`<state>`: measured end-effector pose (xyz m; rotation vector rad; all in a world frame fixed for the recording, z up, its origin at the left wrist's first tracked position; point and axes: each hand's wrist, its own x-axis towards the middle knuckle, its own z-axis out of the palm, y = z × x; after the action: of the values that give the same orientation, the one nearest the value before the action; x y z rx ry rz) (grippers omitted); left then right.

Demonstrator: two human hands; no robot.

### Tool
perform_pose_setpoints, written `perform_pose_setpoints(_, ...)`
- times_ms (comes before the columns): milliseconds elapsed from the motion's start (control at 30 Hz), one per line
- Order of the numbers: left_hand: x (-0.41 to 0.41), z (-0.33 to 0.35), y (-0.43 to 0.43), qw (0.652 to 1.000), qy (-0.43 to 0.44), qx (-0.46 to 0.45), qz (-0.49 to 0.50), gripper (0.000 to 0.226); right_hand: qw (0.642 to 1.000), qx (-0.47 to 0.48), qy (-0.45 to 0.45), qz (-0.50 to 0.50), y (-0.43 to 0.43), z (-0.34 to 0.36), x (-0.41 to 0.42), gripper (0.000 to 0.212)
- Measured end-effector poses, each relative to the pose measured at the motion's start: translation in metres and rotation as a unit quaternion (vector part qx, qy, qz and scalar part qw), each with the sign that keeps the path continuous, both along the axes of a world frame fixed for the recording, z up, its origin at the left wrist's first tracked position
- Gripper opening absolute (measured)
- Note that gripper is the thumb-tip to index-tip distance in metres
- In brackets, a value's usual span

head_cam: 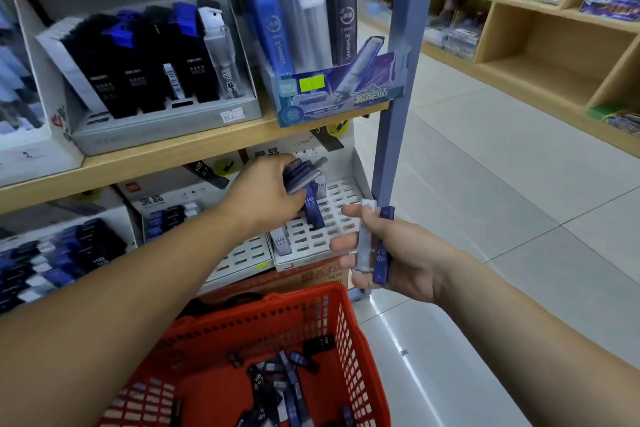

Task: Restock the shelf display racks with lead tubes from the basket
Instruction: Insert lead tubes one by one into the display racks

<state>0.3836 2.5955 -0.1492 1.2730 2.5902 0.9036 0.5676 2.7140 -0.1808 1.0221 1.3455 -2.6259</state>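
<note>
My left hand grips a bunch of blue lead tubes over the white slotted display rack on the lower shelf. One blue tube marked HB 07 stands in a rack slot just below that hand, and another tube stands at the rack's front left. My right hand holds two tubes upright in front of the rack, a pale one and a blue one. The red basket sits below with several loose tubes on its bottom.
A second white rack stands to the left, beside a fuller one. The upper shelf carries boxes of other lead tubes. A blue-grey upright post stands right of the racks. Wooden shelves line the far aisle.
</note>
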Motion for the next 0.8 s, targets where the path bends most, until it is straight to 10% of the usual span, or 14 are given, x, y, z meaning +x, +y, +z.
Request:
perform_pose_setpoints(467,0.004,-0.005,-0.003,0.997,0.056,-0.029,-0.052,0.015,0.998,-0.033,0.053,0.002,0.004,0.004,-0.001,0.033)
perform_pose_setpoints(800,0.042,0.021,-0.018,0.948,-0.298,0.112,0.014,0.025,0.993,-0.007,0.076,0.092,-0.010,0.013,-0.008,0.039)
